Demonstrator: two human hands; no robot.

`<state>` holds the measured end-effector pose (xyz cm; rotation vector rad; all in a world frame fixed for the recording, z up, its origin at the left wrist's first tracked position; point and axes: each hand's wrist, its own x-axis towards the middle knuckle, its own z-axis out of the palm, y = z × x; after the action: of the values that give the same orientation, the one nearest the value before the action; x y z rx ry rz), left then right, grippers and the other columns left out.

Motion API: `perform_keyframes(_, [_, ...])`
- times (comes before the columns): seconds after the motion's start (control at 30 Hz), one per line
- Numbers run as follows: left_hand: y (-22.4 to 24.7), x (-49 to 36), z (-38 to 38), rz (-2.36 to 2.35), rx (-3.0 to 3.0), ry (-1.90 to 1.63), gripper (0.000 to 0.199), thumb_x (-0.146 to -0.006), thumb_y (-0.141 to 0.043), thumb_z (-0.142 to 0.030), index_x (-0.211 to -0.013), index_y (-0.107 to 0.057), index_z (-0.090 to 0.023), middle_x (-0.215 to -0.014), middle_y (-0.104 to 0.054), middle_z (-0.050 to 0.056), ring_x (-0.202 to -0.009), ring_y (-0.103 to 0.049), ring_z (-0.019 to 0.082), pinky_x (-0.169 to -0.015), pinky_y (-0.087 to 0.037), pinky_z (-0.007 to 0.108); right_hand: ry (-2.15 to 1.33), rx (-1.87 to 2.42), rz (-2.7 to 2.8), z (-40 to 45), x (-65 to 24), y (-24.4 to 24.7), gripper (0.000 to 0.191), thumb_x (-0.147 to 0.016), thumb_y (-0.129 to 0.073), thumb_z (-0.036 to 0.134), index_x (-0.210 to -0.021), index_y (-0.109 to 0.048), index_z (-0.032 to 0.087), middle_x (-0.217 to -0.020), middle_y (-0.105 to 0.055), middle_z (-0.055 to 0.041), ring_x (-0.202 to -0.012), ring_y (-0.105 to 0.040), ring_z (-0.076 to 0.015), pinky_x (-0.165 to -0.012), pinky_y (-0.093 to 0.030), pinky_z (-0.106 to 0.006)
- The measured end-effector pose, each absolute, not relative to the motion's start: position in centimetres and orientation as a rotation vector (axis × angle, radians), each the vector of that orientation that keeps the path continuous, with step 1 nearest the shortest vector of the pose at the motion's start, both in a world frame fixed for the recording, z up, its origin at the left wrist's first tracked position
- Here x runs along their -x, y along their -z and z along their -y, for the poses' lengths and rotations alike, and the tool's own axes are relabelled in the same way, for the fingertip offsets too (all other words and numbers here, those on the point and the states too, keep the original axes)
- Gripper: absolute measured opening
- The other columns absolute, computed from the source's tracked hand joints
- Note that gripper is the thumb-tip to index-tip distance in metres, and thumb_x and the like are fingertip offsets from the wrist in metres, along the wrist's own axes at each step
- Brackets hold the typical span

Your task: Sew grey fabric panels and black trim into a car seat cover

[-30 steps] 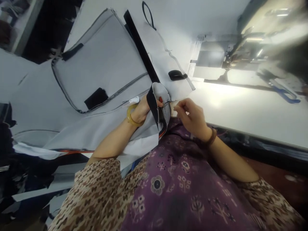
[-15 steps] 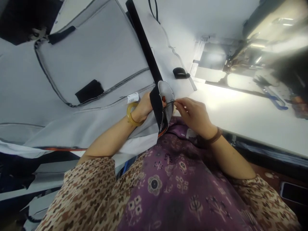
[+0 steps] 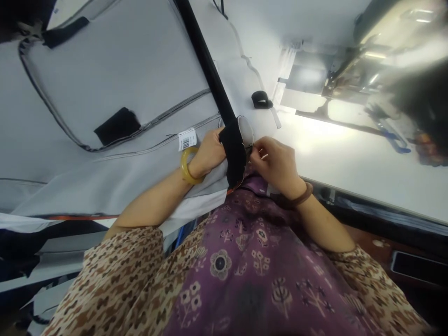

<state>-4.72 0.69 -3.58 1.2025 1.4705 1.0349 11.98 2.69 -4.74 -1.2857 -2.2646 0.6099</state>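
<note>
A large grey fabric piece (image 3: 140, 70) with dark seams and black patches covers the left of the view. A long black strap (image 3: 206, 60) crosses it down to a folded black end (image 3: 234, 151) in front of me. My left hand (image 3: 209, 154), with a yellow bangle at the wrist, grips the grey fabric beside this end, its fingertips hidden behind the black band. My right hand (image 3: 275, 161) pinches the edge of the folded fabric at its right side, thumb and forefinger together. A white label (image 3: 187, 139) lies just above my left wrist.
A sewing machine (image 3: 371, 60) stands on the white table (image 3: 350, 163) at the right. A blue-handled tool (image 3: 395, 140) lies near it. A black loop (image 3: 261, 100) sits on the fabric's right part. A phone-like dark object (image 3: 418, 267) is at the lower right.
The black band has turned over to show more of its black face and less of the grey inside. My hands have shifted slightly left in view, along with the fabric.
</note>
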Motion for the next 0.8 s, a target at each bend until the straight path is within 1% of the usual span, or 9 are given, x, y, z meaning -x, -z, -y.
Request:
perform_keyframes(0.07, [3.7, 4.7, -0.7, -1.474, -1.185, -1.040, 0.029, -0.068, -0.072, -0.030, -0.062, -0.047, -0.017, -0.061, -0.048, -0.002, -0.056, -0.038, 0.010, -0.053, -0.034, 0.027, -0.763, 1.263, 2.128, -2.8, -12.7, 5.0, 0.006, -0.074, -0.051, 0.018, -0.069, -0.054, 0.017, -0.062, -0.057, 0.0018, -0.055, -0.051, -0.0096, -0.052, -0.034, -0.022])
perform_keyframes(0.13, [3.8, 4.8, -0.8, -1.481, -1.156, -1.038, 0.029, -0.069, -0.072, -0.030, -0.061, -0.048, -0.016, -0.060, -0.048, -0.002, -0.056, -0.039, 0.010, -0.052, -0.034, 0.026, -0.866, 1.242, 2.029, -2.8, -13.2, 5.1, 0.007, -0.074, -0.051, 0.018, -0.069, -0.055, 0.017, -0.060, -0.057, 0.0029, -0.055, -0.054, -0.0091, -0.053, -0.039, -0.021])
perform_keyframes(0.23, [4.1, 4.8, -0.9, -1.458, -1.152, -1.037, 0.029, -0.068, -0.074, -0.030, -0.061, -0.049, -0.016, -0.061, -0.050, -0.001, -0.058, -0.040, 0.010, -0.054, -0.035, 0.026, -0.965, 1.177, 1.992, -2.4, -13.4, 5.1, 0.011, -0.080, -0.051, 0.023, -0.079, -0.060, 0.017, -0.069, -0.062, 0.0020, -0.057, -0.057, -0.0088, -0.055, -0.045, -0.020])
perform_keyframes(0.33, [4.3, 4.9, -0.9, -1.439, -1.173, -1.051, 0.032, -0.066, -0.074, -0.035, -0.060, -0.049, -0.016, -0.061, -0.051, -0.001, -0.058, -0.040, 0.010, -0.054, -0.036, 0.025, -0.966, 1.151, 1.983, -2.2, -13.1, 5.0, 0.014, -0.083, -0.052, 0.027, -0.085, -0.062, 0.018, -0.077, -0.065, 0.0008, -0.058, -0.058, -0.0083, -0.055, -0.047, -0.020])
perform_keyframes(0.5, [4.4, 4.9, -0.7, -1.426, -1.240, -1.079, 0.032, -0.067, -0.072, -0.039, -0.062, -0.051, -0.016, -0.060, -0.049, -0.002, -0.056, -0.041, 0.010, -0.053, -0.036, 0.024, -0.819, 1.158, 2.087, -2.2, -12.7, 5.0, 0.014, -0.085, -0.050, 0.025, -0.084, -0.062, 0.018, -0.075, -0.065, 0.0007, -0.059, -0.059, -0.0093, -0.055, -0.045, -0.021])
perform_keyframes(0.6, [4.4, 4.9, -0.6, -1.411, -1.289, -1.107, 0.032, -0.068, -0.071, -0.039, -0.062, -0.050, -0.015, -0.060, -0.047, -0.003, -0.056, -0.041, 0.009, -0.055, -0.038, 0.024, -0.618, 1.198, 2.194, -2.2, -12.4, 5.0, 0.017, -0.087, -0.047, 0.026, -0.083, -0.062, 0.017, -0.074, -0.064, -0.0010, -0.058, -0.058, -0.0103, -0.053, -0.039, -0.022])
perform_keyframes(0.7, [4.3, 4.8, -0.7, -1.410, -1.311, -1.108, 0.032, -0.069, -0.070, -0.037, -0.059, -0.049, -0.015, -0.059, -0.048, -0.003, -0.058, -0.043, 0.010, -0.059, -0.040, 0.025, -0.454, 1.252, 2.226, -2.2, -12.0, 5.2, 0.018, -0.085, -0.045, 0.025, -0.078, -0.060, 0.017, -0.072, -0.063, -0.0025, -0.056, -0.056, -0.0113, -0.051, -0.034, -0.023])
perform_keyframes(0.8, [4.3, 4.7, -0.8, -1.416, -1.335, -1.108, 0.031, -0.069, -0.069, -0.038, -0.060, -0.050, -0.015, -0.059, -0.048, -0.003, -0.059, -0.045, 0.011, -0.062, -0.042, 0.026, -0.508, 1.260, 2.157, -2.2, -12.1, 5.4, 0.012, -0.079, -0.048, 0.022, -0.074, -0.058, 0.018, -0.067, -0.062, 0.0002, -0.053, -0.054, -0.0101, -0.052, -0.036, -0.022])
